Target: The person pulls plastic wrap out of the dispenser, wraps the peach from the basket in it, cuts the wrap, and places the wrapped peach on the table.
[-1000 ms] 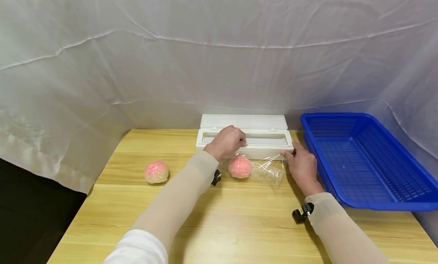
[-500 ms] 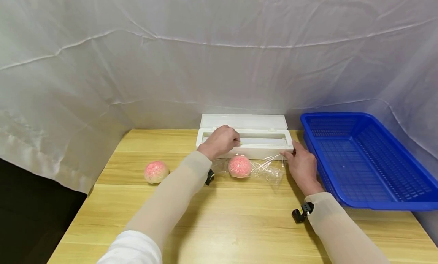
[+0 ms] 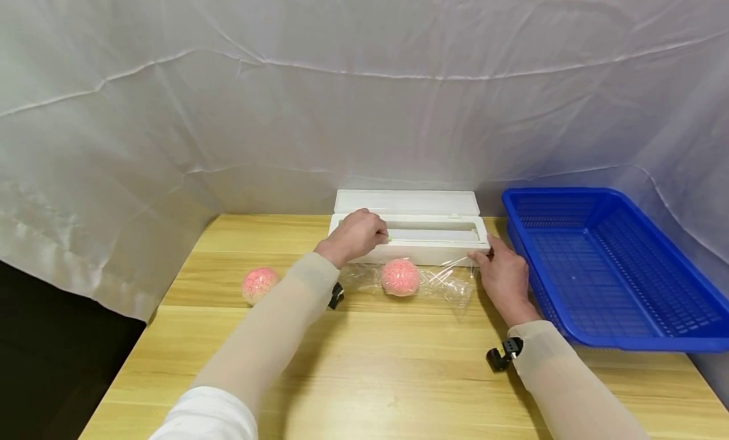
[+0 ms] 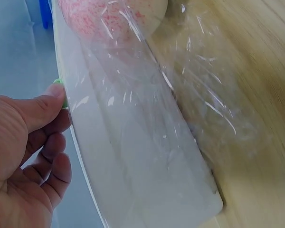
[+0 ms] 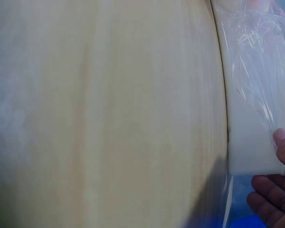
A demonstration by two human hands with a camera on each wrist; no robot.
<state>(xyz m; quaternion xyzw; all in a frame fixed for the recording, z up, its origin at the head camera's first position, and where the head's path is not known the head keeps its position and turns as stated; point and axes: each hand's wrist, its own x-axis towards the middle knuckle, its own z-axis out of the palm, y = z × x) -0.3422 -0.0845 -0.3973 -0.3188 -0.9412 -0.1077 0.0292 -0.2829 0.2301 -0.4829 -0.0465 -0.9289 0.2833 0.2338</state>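
My left hand [image 3: 354, 236] pinches a small green slider cutter [image 4: 64, 101] between thumb and fingers, at the front edge of a white cling film dispenser [image 3: 433, 255]. The other fingers curl loosely below it. My right hand [image 3: 504, 276] grips the dispenser's right end, its thumb pressing the film against the front wall. Clear cling film [image 3: 452, 288] hangs from the front edge onto the table. A pink-speckled cream ball [image 3: 400, 277] lies at the film, just before the dispenser. A second such ball [image 3: 259, 283] lies to the left, partly behind my left forearm.
The dispenser's lid [image 3: 407, 202] stands raised at the back, with a white roll [image 3: 435, 235] inside the box. A blue plastic basket [image 3: 592, 339] is close by my right hand. Grey cloth [image 3: 364, 123] hangs behind the wooden table [image 3: 393, 377].
My left hand has slid left along the dispenser's front edge with the slider cutter, uncovering more of the roll. The right hand stays put at the right end.
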